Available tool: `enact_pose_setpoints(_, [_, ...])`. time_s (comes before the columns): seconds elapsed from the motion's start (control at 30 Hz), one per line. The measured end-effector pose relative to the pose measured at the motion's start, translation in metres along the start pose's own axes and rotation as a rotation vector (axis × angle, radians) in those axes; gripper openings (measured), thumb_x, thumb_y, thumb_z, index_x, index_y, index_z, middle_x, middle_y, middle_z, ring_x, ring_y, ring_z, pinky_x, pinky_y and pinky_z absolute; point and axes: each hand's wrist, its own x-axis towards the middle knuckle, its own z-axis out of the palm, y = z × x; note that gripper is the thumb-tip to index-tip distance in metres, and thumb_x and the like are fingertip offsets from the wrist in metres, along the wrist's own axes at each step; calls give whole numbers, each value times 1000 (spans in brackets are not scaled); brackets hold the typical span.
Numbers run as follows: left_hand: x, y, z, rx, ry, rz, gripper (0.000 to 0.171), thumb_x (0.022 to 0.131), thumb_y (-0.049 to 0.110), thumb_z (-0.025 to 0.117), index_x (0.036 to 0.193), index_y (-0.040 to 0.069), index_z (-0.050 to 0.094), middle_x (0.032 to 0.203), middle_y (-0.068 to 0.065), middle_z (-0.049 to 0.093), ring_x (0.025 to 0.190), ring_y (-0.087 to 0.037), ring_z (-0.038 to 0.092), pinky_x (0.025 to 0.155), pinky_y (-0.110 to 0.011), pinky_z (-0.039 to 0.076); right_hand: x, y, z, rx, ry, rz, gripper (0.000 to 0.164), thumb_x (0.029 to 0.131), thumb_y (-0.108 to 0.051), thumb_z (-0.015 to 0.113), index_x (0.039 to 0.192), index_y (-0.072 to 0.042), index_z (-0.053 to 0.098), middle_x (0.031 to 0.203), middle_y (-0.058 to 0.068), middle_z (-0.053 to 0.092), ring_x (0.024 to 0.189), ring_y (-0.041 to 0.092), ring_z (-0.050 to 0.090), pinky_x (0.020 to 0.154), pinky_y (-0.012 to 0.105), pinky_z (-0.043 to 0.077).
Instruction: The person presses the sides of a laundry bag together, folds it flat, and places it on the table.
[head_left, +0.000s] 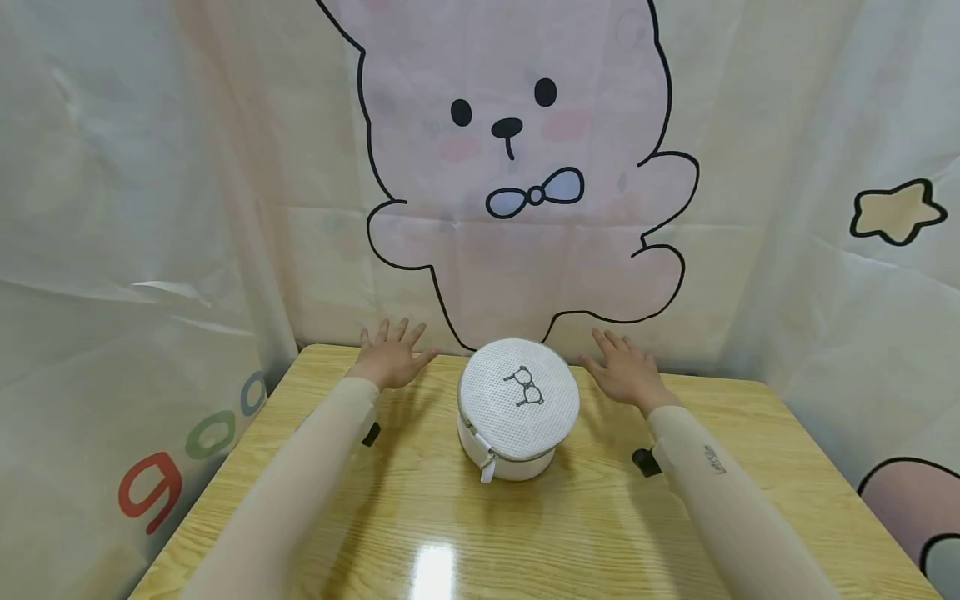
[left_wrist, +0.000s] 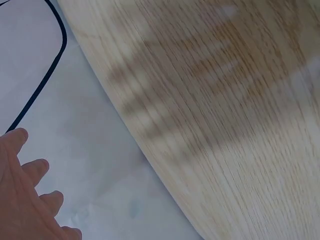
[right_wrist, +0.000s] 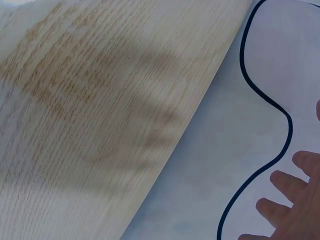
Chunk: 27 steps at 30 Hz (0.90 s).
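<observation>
A round white mesh case (head_left: 519,400) with a zipper around its lid stands on the wooden table, a pair of glasses drawn on top. Its white zipper pull (head_left: 488,468) hangs at the front left. To the left of the case, my left hand (head_left: 392,360) is held out over the table's far edge with fingers spread. My right hand (head_left: 624,373) is stretched out likewise on the other side, holding nothing. Spread fingers of the left hand (left_wrist: 25,195) show in the left wrist view, and those of the right hand (right_wrist: 295,205) in the right wrist view.
The wooden table (head_left: 480,533) reaches back to a printed curtain (head_left: 517,250) showing a pink bear with a bow tie. More curtain hangs at the left and right sides. Dark wrist devices sit under both sleeves.
</observation>
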Motion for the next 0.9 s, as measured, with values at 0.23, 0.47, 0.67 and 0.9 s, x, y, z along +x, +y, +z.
enact_pose_setpoints(0.23, [-5,-1,-2,8,0,18,80,103,74,24,168,26,19,176,-11,11,161,-46,2,123,-75,-1,-5,1,-3,4,5,-20,77,109,-58,36,168,-12,15,172,23,16,156,55,12,117,82,6])
enact_pose_setpoints(0.47, [-5,-3,-3,24,-14,54,85,101,78,18,168,27,18,175,-14,11,159,-50,2,121,-77,-2,-9,4,-6,-2,15,-40,76,109,-57,37,167,-11,18,171,23,19,156,55,12,117,82,8])
enact_pose_setpoints(0.67, [-9,-1,-4,37,-16,74,75,105,71,24,168,30,17,176,-12,10,160,-48,3,121,-77,-2,-14,2,-10,9,16,-65,75,109,-55,38,167,-11,19,171,24,20,156,55,12,117,82,6])
enact_pose_setpoints(0.9, [-12,0,-7,54,-21,102,75,105,71,26,168,31,15,176,-10,9,161,-46,2,122,-76,-4,-19,-2,-13,4,30,-102,75,109,-57,38,167,-12,21,171,22,21,156,53,12,117,82,6])
